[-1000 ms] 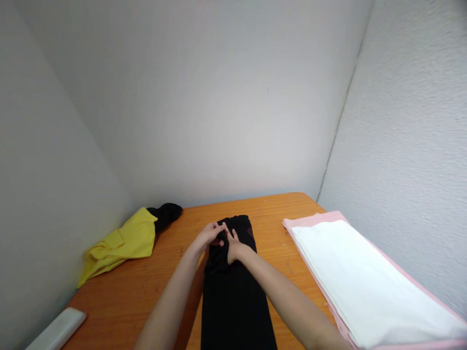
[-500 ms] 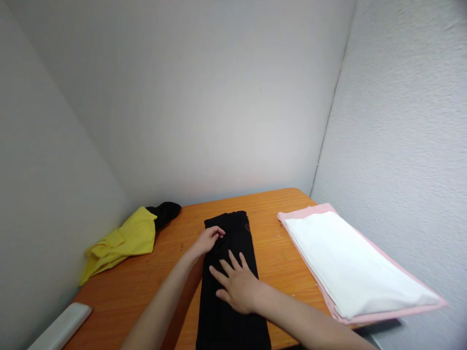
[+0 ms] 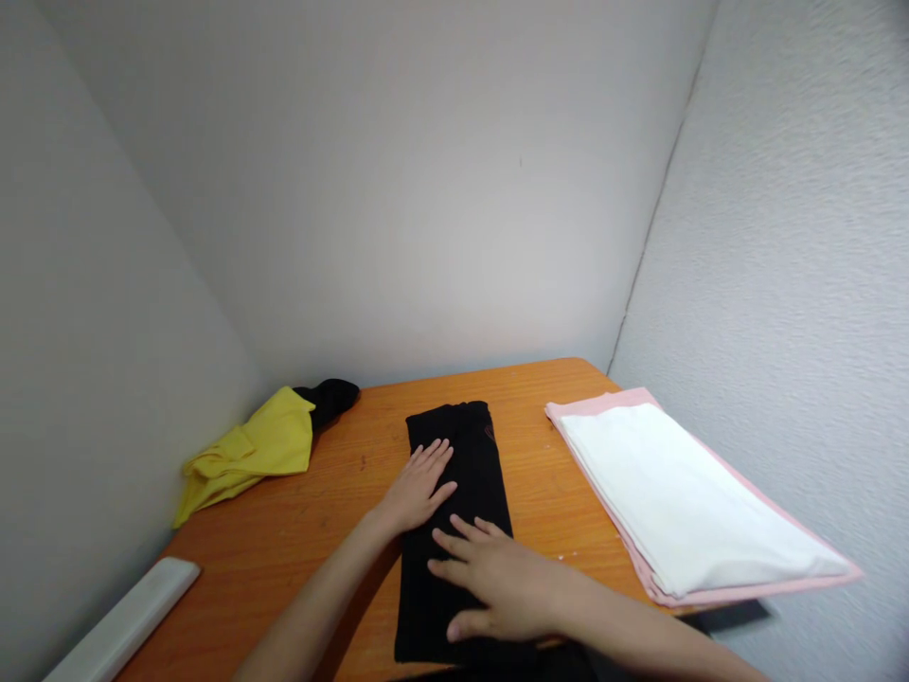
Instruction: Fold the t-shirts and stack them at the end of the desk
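Observation:
A black folded garment [image 3: 465,450] lies lengthwise on the wooden table [image 3: 532,388], with a small reddish mark near its far right edge. Flat on its left side rests my left hand [image 3: 420,488], fingers stretched out. Nearer to me, my right hand [image 3: 501,583] is spread over the lower part of the same garment, its thumb apart from the fingers. Neither hand grips anything. Part of the cloth is hidden beneath both hands.
On the right lies a stack of folded cloth, a white piece [image 3: 682,493] on top of a pink one [image 3: 597,405]. A yellow cloth [image 3: 276,440] and a black cloth [image 3: 330,400] sit at the back left. A white oblong object [image 3: 132,620] is at the left edge. Walls enclose the table.
My left hand has flattened from curled fingers to an outstretched palm on the garment. The right hand has shifted slightly toward me and to the right. The view has tilted a little.

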Demonstrator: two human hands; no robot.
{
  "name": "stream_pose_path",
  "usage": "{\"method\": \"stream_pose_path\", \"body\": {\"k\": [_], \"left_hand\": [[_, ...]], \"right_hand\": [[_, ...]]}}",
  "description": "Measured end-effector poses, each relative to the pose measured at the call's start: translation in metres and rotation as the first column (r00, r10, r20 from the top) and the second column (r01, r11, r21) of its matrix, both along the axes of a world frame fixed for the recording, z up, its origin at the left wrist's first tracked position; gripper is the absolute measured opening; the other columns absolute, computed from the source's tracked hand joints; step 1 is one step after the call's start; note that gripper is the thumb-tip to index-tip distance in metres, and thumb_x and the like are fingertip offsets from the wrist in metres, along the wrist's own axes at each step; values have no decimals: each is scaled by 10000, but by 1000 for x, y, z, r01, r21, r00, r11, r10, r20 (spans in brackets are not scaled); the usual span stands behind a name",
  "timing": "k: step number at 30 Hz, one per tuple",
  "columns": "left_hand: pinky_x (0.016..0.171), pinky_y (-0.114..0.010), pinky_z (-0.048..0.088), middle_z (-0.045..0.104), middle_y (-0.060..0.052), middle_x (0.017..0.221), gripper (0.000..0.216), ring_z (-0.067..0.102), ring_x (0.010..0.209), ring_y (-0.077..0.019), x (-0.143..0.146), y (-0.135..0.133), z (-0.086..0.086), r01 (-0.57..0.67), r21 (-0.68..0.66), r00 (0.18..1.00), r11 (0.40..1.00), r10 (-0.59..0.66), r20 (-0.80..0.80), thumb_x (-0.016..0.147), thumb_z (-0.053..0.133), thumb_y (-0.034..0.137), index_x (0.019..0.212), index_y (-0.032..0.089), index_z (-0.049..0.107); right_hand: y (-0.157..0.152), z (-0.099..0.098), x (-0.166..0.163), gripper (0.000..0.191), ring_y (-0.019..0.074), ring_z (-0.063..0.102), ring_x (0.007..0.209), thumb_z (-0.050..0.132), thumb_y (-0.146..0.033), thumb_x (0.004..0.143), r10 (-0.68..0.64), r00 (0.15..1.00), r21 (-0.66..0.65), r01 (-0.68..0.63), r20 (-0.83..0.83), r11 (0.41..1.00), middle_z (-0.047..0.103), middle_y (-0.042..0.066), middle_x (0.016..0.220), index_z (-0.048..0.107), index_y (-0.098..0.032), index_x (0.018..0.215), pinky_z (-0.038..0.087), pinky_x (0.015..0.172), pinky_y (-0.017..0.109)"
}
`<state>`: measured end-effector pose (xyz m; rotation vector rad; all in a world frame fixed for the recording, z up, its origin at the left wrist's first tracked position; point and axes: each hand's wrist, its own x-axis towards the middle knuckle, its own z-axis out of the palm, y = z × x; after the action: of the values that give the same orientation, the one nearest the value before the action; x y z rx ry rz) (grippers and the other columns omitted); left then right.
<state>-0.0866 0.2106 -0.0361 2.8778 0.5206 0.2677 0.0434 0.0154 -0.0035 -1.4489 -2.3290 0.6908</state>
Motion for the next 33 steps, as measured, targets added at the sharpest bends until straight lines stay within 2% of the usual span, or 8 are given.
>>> {"method": "stream_pose_path", "body": {"k": [2,4,6,9,15,27,30,33], "left_hand": [[1181,-473,217,275,-104,1565,605,212,1452,-231,-10,-4,6,-23,11,997,1000,22,67,942,463,433,1472,194,294],[1168,-471,252,323,-104,1536,586,259,1429,-247,-23,-9,12,-62,27,989,998,57,139,900,543,357,1430,209,341],[1128,-469,314,422,-98,1448,499,360,1359,-255,-35,-16,18,-107,32,979,994,100,178,868,559,251,1346,227,416],[1007,-416,420,530,-72,1256,362,502,1169,-230,-44,-27,26,-156,20,977,987,152,151,850,514,147,1200,235,487],[827,-344,451,548,-56,1047,203,522,969,-218,-40,-36,29,-204,140,979,969,201,36,838,490,108,1009,209,533],[769,-327,462,576,-74,955,243,539,891,-210,-38,-39,22,-165,261,981,951,185,-55,912,368,70,851,174,580],[793,-353,476,601,-77,972,249,562,915,-220,-37,-42,27,-166,288,980,943,190,-59,905,376,64,892,173,599],[916,-403,474,611,-96,1166,281,560,1078,-242,-35,-51,27,-149,301,987,942,160,-10,918,420,122,1144,170,578]], "right_hand": [[20,10,19,594,294,435,1308,547,-548,896,-89,994,53,93,-67,994,478,106,1428,477,-245,1402,345,1080,444],[47,17,42,441,235,568,1147,554,-428,914,-268,952,134,287,-145,948,615,91,1261,570,-214,1299,429,988,356],[78,17,66,319,209,613,1029,560,-321,904,-458,874,168,482,-163,860,665,79,1137,631,-186,1184,464,906,314],[121,6,90,239,194,622,976,520,-184,889,-619,782,151,623,-77,768,684,73,1059,676,-179,1070,462,861,289],[166,-28,87,130,242,582,993,613,-220,833,-697,717,156,685,29,711,672,89,955,721,-188,898,428,865,326],[178,-50,82,125,251,539,981,574,-224,826,-791,608,251,758,62,602,636,106,963,691,-182,836,393,826,330],[174,-47,82,112,234,540,962,579,-243,845,-787,616,270,752,36,601,634,85,944,679,-195,833,395,821,323],[166,-36,80,128,211,547,968,549,-237,884,-773,634,302,739,-9,602,641,70,970,664,-199,926,399,847,318]]}}
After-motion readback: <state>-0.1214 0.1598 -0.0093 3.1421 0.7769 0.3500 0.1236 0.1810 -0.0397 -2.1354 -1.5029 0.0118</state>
